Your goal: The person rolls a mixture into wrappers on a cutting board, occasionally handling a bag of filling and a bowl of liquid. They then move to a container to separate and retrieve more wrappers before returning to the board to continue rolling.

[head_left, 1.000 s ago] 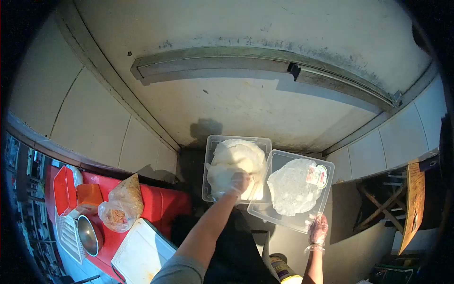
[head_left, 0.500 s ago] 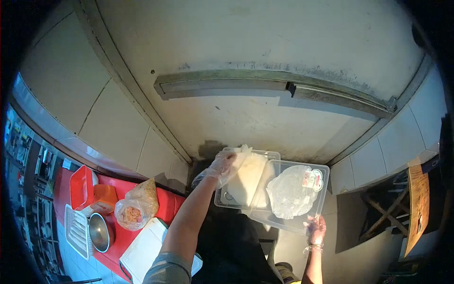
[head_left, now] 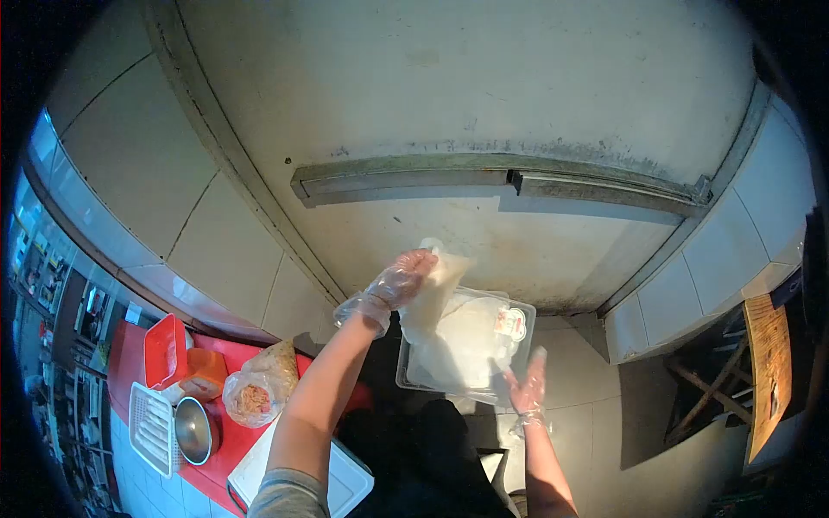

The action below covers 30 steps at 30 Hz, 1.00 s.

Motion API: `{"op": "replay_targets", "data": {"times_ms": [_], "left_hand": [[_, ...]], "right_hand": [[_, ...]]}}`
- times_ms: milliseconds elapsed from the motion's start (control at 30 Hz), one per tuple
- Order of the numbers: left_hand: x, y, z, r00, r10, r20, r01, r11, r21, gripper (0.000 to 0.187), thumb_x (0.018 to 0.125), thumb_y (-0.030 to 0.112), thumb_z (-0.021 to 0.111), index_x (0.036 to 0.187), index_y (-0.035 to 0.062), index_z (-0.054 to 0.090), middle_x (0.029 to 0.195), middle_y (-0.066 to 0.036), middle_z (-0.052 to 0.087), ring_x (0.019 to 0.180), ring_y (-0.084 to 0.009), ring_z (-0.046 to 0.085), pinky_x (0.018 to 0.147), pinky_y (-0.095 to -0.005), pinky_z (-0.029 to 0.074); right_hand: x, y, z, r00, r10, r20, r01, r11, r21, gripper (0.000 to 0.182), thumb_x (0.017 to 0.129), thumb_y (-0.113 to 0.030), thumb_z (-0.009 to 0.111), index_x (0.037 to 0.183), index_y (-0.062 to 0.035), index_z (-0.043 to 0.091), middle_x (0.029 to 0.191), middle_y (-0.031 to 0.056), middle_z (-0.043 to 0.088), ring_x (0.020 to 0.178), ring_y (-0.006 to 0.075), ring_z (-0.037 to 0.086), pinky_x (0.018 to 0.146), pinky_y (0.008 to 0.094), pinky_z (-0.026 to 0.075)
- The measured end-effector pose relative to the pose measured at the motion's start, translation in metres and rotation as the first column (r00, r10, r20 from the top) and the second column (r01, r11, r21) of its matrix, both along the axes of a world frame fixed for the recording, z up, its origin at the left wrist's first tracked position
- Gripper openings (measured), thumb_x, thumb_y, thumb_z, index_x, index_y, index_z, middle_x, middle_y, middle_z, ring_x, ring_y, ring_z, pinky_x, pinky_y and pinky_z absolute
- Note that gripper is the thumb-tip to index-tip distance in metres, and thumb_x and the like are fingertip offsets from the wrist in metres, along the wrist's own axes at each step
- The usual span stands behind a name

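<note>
The left hand, in a clear plastic glove, pinches the top of a thin white sheet and holds it up at the left side of a clear box, its lower part hanging down toward the white stuff inside. A clear lid with a round label lies over the right part of the box; how far it is seated is hard to tell. The right hand, gloved too, is open, thumb apart from the fingers, just beside the near right corner of the lid; whether it touches the edge cannot be told. To handle the sheet well, the pinch should be firm but light, since something this thin would likely crease or tear under a hard tug. A slow, even lift is best, mostly upward, so that the hanging part clears the rim without dragging on it or catching under the lid. The open right hand is well placed to steady the lid and box with a flat palm, as a pull on the sheet could make either slide. The loose cuff of the left glove wants keeping out of the fold. Off to the left, the red bench carries a metal bowl, a white basket and a bag of orange food.
</note>
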<state>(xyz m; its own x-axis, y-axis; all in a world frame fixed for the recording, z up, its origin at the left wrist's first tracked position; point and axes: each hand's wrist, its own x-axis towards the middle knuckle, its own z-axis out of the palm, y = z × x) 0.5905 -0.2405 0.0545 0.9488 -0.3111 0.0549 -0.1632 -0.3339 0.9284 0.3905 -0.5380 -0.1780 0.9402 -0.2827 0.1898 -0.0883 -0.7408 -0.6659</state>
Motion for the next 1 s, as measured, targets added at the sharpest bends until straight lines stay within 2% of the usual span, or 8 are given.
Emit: {"op": "replay_targets", "data": {"times_ms": [33,133,267,433,567,633,800,1000], "left_hand": [[-0.005,-0.007,0.008,1.000,0.004,-0.015,-0.003,0.999,0.055,0.039,0.102,0.035,0.052,0.113,0.0003,0.066,0.093,-0.002,0.067,0.088,-0.0152,0.060,0.081,-0.0319,0.049],[-0.017,-0.036,0.011,0.985,-0.029,-0.173,0.030,1.000,0.008,0.047,0.101,0.041,0.051,0.120,-0.0003,0.063,0.106,-0.009,0.068,0.097,-0.0201,0.063,0.088,-0.0330,0.049],[-0.046,-0.083,-0.003,0.765,-0.304,-0.567,-0.075,0.834,-0.547,0.069,0.100,0.055,0.048,0.140,-0.0004,0.047,0.135,-0.017,0.056,0.119,-0.0268,0.057,0.104,-0.0354,0.044],[-0.093,-0.079,-0.098,0.694,-0.565,-0.447,-0.186,0.459,-0.869,0.078,0.099,0.056,0.050,0.150,-0.0009,0.034,0.156,-0.018,0.036,0.136,-0.0286,0.045,0.113,-0.0398,0.037],[-0.121,-0.067,-0.090,0.918,-0.365,-0.154,0.351,0.930,-0.113,0.063,0.097,0.034,0.062,0.144,-0.0028,0.045,0.157,-0.016,0.034,0.138,-0.0253,0.042,0.115,-0.0395,0.035],[-0.140,-0.069,-0.073,0.964,-0.241,-0.108,0.218,0.957,-0.191,0.061,0.091,0.030,0.068,0.141,-0.0009,0.051,0.152,-0.017,0.044,0.135,-0.0248,0.046,0.112,-0.0385,0.036],[-0.130,-0.066,-0.094,0.932,-0.157,-0.327,-0.009,0.891,-0.454,0.030,0.091,0.025,0.069,0.109,0.0004,0.070,0.107,-0.005,0.068,0.084,-0.0114,0.059,0.073,-0.0309,0.050],[-0.112,-0.076,-0.158,0.854,0.024,-0.519,-0.170,0.957,-0.234,0.031,0.096,0.029,0.060,0.102,0.0009,0.072,0.068,0.002,0.059,0.060,-0.0103,0.051,0.056,-0.0331,0.043]], "right_hand": [[0.013,0.016,0.038,0.990,0.139,-0.008,-0.133,0.963,0.235,0.089,0.094,-0.042,0.063,0.156,0.0003,0.016,0.162,0.0243,0.018,0.152,0.0350,0.014,0.123,0.0451,0.009],[0.048,0.063,0.122,0.943,0.243,0.225,-0.330,0.744,0.581,0.084,0.098,-0.054,0.052,0.155,-0.0005,0.021,0.162,0.0191,0.020,0.150,0.0360,0.018,0.122,0.0458,0.017],[0.082,0.111,0.120,0.980,-0.002,0.197,-0.197,-0.099,0.975,0.084,0.098,-0.060,0.046,0.156,-0.0044,0.022,0.160,0.0182,0.026,0.145,0.0362,0.027,0.121,0.0473,0.019],[0.088,0.098,0.062,0.986,-0.004,0.166,-0.119,0.681,0.723,0.064,0.097,-0.054,0.053,0.131,-0.0003,0.046,0.119,0.0105,0.052,0.103,0.0214,0.050,0.087,0.0332,0.042],[0.094,0.095,0.001,0.991,0.037,0.126,-0.096,0.858,0.505,0.058,0.098,-0.052,0.053,0.123,-0.0001,0.054,0.107,0.0090,0.062,0.091,0.0179,0.060,0.076,0.0302,0.052],[0.090,0.096,0.010,0.982,0.086,0.170,-0.184,0.657,0.731,0.059,0.098,-0.053,0.050,0.126,-0.0015,0.053,0.111,0.0105,0.061,0.095,0.0203,0.060,0.080,0.0328,0.052],[0.080,0.091,0.058,0.945,0.105,0.309,-0.223,-0.485,0.846,0.059,0.100,-0.055,0.044,0.132,-0.0051,0.049,0.121,0.0142,0.061,0.106,0.0263,0.060,0.089,0.0395,0.053],[0.053,0.071,0.073,0.991,0.089,0.103,-0.020,-0.651,0.759,0.076,0.097,-0.066,0.041,0.150,-0.0108,0.037,0.143,0.0133,0.051,0.126,0.0323,0.054,0.104,0.0488,0.047]]}}
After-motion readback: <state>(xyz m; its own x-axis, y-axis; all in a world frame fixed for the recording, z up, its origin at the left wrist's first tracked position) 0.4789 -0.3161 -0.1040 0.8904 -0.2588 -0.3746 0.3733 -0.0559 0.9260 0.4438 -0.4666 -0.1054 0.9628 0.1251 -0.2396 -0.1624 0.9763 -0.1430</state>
